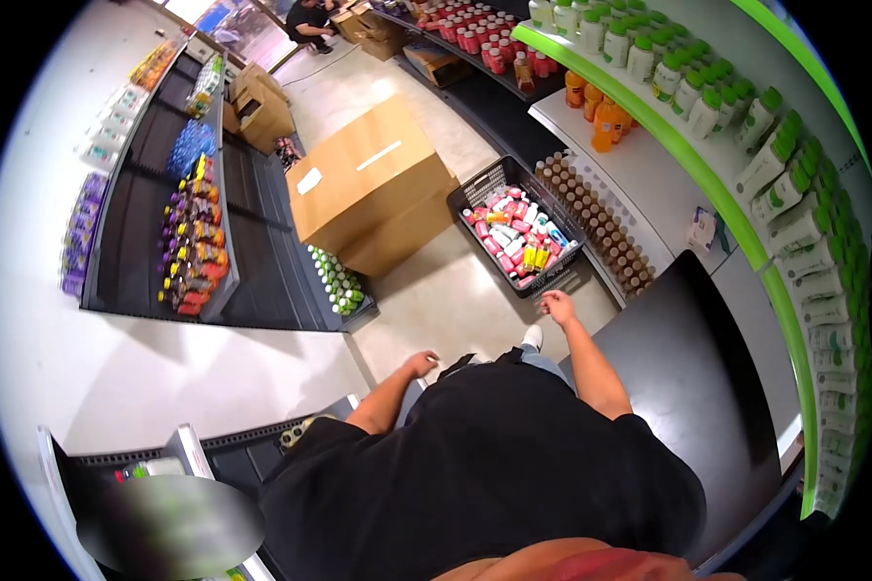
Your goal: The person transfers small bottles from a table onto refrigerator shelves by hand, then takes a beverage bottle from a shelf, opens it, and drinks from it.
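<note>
My left hand (421, 364) hangs low beside my body, its fingers loosely bent and nothing visible in them. My right hand (557, 307) is held out in front of me, fingers slightly apart, with no object in it. Just beyond that hand a black plastic basket (477, 186) stands on the floor. Pink, white and yellow bottles (518, 232) lie jumbled inside it. There is a gap between the right hand and the basket's near edge.
A large cardboard box (368, 184) stands left of the basket. Shelves of drinks (196, 232) line the left wall. On the right are a green-edged shelf (639, 92) of white bottles, brown-capped bottles (591, 218) and a dark surface (688, 358). A person (308, 21) crouches far off.
</note>
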The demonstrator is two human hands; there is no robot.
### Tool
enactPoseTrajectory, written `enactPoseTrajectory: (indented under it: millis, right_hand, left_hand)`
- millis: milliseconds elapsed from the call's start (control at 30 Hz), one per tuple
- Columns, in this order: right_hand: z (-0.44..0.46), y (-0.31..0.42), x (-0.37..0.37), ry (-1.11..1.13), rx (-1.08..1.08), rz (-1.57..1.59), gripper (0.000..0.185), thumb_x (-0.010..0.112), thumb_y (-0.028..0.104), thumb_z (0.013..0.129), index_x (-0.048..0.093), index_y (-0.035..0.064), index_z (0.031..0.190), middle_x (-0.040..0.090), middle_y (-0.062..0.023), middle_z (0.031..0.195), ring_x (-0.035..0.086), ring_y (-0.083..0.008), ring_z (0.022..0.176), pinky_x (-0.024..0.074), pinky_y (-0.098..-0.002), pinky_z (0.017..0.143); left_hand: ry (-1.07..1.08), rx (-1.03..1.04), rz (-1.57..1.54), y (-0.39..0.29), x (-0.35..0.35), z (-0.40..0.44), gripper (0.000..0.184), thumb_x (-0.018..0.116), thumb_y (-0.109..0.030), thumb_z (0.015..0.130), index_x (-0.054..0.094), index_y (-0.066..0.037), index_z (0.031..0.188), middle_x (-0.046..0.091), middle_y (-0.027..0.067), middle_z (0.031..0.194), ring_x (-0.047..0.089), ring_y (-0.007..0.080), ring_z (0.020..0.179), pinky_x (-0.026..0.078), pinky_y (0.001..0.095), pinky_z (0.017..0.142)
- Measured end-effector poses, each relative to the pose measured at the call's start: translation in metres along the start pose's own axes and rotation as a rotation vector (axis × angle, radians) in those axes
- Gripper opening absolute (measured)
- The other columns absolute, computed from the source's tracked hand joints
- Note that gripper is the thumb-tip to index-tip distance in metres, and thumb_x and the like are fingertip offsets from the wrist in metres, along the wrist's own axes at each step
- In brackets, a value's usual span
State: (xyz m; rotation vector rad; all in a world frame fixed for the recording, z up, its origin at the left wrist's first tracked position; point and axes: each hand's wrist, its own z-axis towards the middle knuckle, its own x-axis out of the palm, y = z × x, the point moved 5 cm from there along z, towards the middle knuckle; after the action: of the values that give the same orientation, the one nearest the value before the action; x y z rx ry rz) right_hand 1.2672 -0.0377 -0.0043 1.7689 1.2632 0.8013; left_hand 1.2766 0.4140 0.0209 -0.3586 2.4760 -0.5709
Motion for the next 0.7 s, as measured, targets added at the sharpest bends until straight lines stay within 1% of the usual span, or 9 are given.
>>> enactPoseTrajectory:
  millis: [67,100,200,333,467,567,600,633,700]
  right_hand:
    - [0.022,-0.005,-0.031,-0.096,0.088,-0.006,0.019,0.054,0.018,0.090,0.060,0.0055,0.103,0.064,-0.0059,0.080,0.061,-0.0130,0.064,0.0466,-0.0255,0.051]
    - [0.026,-0.002,-0.046,-0.121,0.139,-0.050,0.019,0.055,0.020,0.090,0.061,0.0076,0.103,0.064,-0.0052,0.080,0.061,-0.0125,0.063,0.0445,-0.0246,0.048]
    - [0.035,-0.020,-0.089,-0.232,0.237,-0.062,0.018,0.057,0.027,0.089,0.062,0.0146,0.100,0.064,-0.0018,0.079,0.059,-0.0107,0.060,0.0355,-0.0218,0.042]
    - [-0.001,-0.031,-0.123,-0.427,0.459,0.390,0.028,0.056,0.033,0.089,0.056,0.0181,0.112,0.064,-0.0005,0.099,0.061,-0.0131,0.080,0.0409,-0.0279,0.058]
    - [-0.038,-0.026,-0.119,-0.565,0.467,0.728,0.034,0.056,0.036,0.088,0.051,0.0218,0.118,0.059,0.0018,0.113,0.057,-0.0145,0.094,0.0410,-0.0336,0.070]
    - [-0.070,-0.014,-0.091,-0.795,0.488,0.668,0.031,0.057,0.035,0.087,0.054,0.0189,0.113,0.062,-0.0012,0.101,0.058,-0.0155,0.081,0.0417,-0.0335,0.061]
    - [-0.079,-0.024,-0.078,-0.865,0.485,0.598,0.031,0.056,0.035,0.088,0.055,0.0166,0.112,0.063,-0.0024,0.096,0.060,-0.0161,0.078,0.0424,-0.0321,0.059]
    - [-0.089,-0.052,-0.065,-0.932,0.482,0.525,0.031,0.056,0.034,0.088,0.056,0.0144,0.112,0.064,-0.0036,0.091,0.061,-0.0166,0.074,0.0431,-0.0306,0.056]
    - [-0.102,-0.065,-0.030,-0.981,0.487,0.397,0.029,0.055,0.031,0.088,0.059,0.0094,0.108,0.065,-0.0058,0.083,0.062,-0.0171,0.068,0.0424,-0.0275,0.049]
  left_hand:
    - [-0.074,-0.045,-0.166,-0.016,-0.054,0.024,0.036,0.060,-0.019,0.079,0.062,-0.004,0.111,0.067,0.0115,0.082,0.062,0.0183,0.064,0.053,0.0317,0.061]
    - [-0.165,-0.021,-0.279,-0.016,-0.074,0.041,0.031,0.058,-0.025,0.081,0.064,-0.003,0.102,0.067,0.0087,0.077,0.062,0.0169,0.062,0.052,0.0305,0.056]
    - [-0.249,-0.083,-0.348,-0.055,-0.113,0.079,0.030,0.057,-0.024,0.081,0.064,-0.004,0.103,0.067,0.0098,0.081,0.063,0.0181,0.063,0.052,0.0308,0.057]
    - [0.079,0.172,0.138,-0.123,-0.113,0.132,0.032,0.058,-0.025,0.081,0.064,-0.008,0.107,0.069,0.0137,0.092,0.066,0.0214,0.086,0.052,0.0338,0.077]
    - [0.398,0.353,0.468,-0.202,-0.156,0.194,0.031,0.059,-0.026,0.079,0.066,-0.009,0.104,0.068,0.0153,0.096,0.065,0.0255,0.088,0.051,0.0354,0.079]
    - [0.204,0.650,0.418,-0.255,-0.240,0.295,0.031,0.059,-0.026,0.080,0.066,-0.008,0.105,0.067,0.0157,0.100,0.064,0.0293,0.092,0.050,0.0395,0.081]
    - [0.141,0.523,0.611,-0.284,-0.274,0.328,0.036,0.060,-0.026,0.079,0.064,-0.008,0.109,0.067,0.0166,0.099,0.064,0.0283,0.093,0.050,0.0392,0.082]
    - [0.034,0.715,0.391,-0.326,-0.310,0.349,0.039,0.058,-0.027,0.080,0.062,-0.008,0.113,0.066,0.0190,0.101,0.063,0.0286,0.095,0.049,0.0392,0.084]
    - [-0.085,0.567,0.360,-0.407,-0.373,0.398,0.038,0.057,-0.029,0.082,0.061,-0.012,0.116,0.065,0.0184,0.101,0.064,0.0304,0.093,0.050,0.0388,0.081]
